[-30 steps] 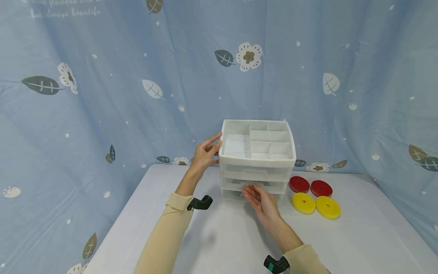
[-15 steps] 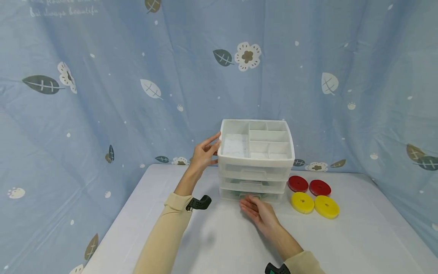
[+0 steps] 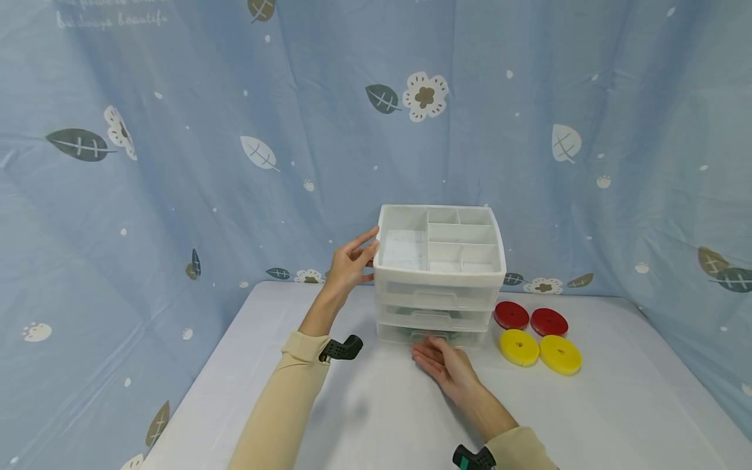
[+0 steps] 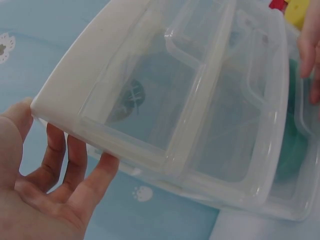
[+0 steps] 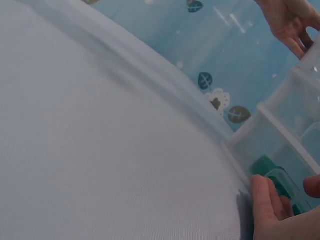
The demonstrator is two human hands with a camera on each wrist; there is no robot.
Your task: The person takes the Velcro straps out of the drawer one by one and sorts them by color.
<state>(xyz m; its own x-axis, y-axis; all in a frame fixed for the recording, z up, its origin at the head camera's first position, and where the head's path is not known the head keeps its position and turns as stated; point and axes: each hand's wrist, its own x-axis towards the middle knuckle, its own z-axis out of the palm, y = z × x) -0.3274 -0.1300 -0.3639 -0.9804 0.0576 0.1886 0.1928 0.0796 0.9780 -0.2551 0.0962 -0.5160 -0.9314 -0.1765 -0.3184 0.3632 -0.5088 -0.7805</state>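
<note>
A white plastic drawer unit (image 3: pixel 439 279) with three clear-fronted drawers stands on the table, its top split into compartments. My left hand (image 3: pixel 348 264) rests against its left side, thumb at the upper edge and fingers spread below, as the left wrist view shows. My right hand (image 3: pixel 446 367) is at the handle of the bottom drawer (image 3: pixel 396 334), fingertips touching the handle, thumb apart from the fingers. Something green (image 4: pixel 292 145) shows through that drawer's front; its kind is hard to tell. All three drawers look closed.
Right of the unit lie two red discs (image 3: pixel 512 315) and two yellow discs (image 3: pixel 561 355), flat, each with a small centre hole. A white cloth covers the table (image 3: pixel 388 418). Behind hangs a blue curtain (image 3: pixel 329 98) with leaf and flower prints.
My right hand has moved down from the middle drawer's handle to the bottom drawer's handle, then stayed there. The left hand has kept its place on the unit's side.
</note>
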